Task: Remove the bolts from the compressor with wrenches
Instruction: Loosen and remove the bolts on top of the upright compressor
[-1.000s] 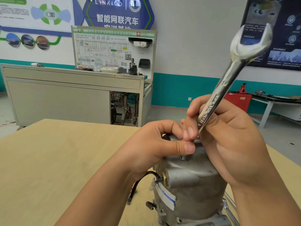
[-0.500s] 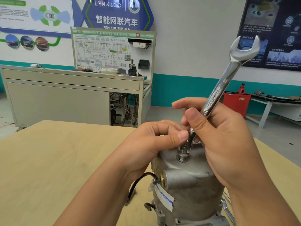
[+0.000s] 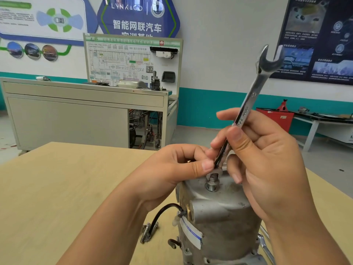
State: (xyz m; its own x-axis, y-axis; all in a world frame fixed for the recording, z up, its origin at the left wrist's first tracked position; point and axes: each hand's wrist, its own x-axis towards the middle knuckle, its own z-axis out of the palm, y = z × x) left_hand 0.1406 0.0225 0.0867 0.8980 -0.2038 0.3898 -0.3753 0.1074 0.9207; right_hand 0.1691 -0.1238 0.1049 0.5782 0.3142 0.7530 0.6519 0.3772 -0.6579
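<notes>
- The bolt [image 3: 212,182] stands partly out of the top of the compressor [image 3: 219,217], with threads showing under its head. The compressor is upright on the surface [image 3: 57,188], near and right of middle.
- The wrench [image 3: 248,104] rises steeply from just above the bolt head, open end up and to the far right. I can't tell whether its low end is seated on the head.
- My right hand [image 3: 267,165] grips the wrench shaft between thumb and fingers. My left hand [image 3: 168,169] pinches its low end with thumb and forefinger.
- I judge the bolt loose enough to spin. I'd guide the low end square onto the head with my left hand, then turn anticlockwise in short swings.
- The wrench should sit fully on the head, or it may slip and round the corners.
- I'd catch the bolt as it frees, lest it roll. Two small metal pieces [image 3: 148,231], maybe bolts, lie by the cable [image 3: 164,211].
</notes>
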